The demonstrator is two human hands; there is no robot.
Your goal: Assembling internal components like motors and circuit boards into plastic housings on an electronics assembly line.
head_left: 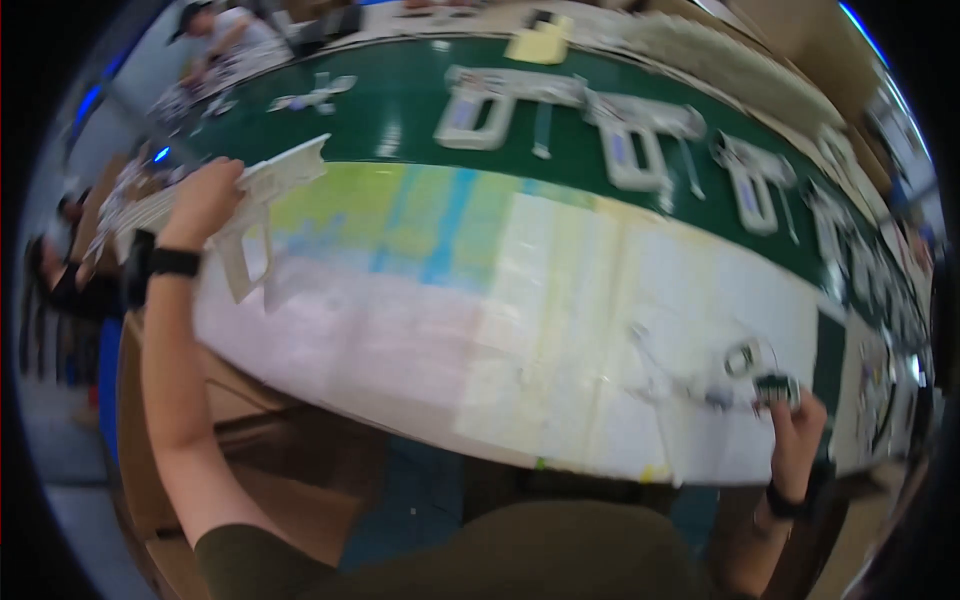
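At the left, my left hand (208, 200) is closed around a white plastic gun-shaped housing (292, 170), raised above the near edge of the work surface, its looped handle hanging down. My right hand (797, 432), at the right, pinches a small green circuit board (774, 388) low over the white covering. Beside that board lies a small round part (742, 358) with a wire. Thin wires and small parts (655, 380) trail leftward from it, too blurred to make out fully.
A paint-stained sheet (400, 230) covers the near side of the green table (385, 75). Several white gun-shaped units (630, 160) stand in a row behind it. Yellow paper (540, 42) lies at the back. A person (230, 35) sits far left; cardboard boxes (250, 480) stand below the table's left edge.
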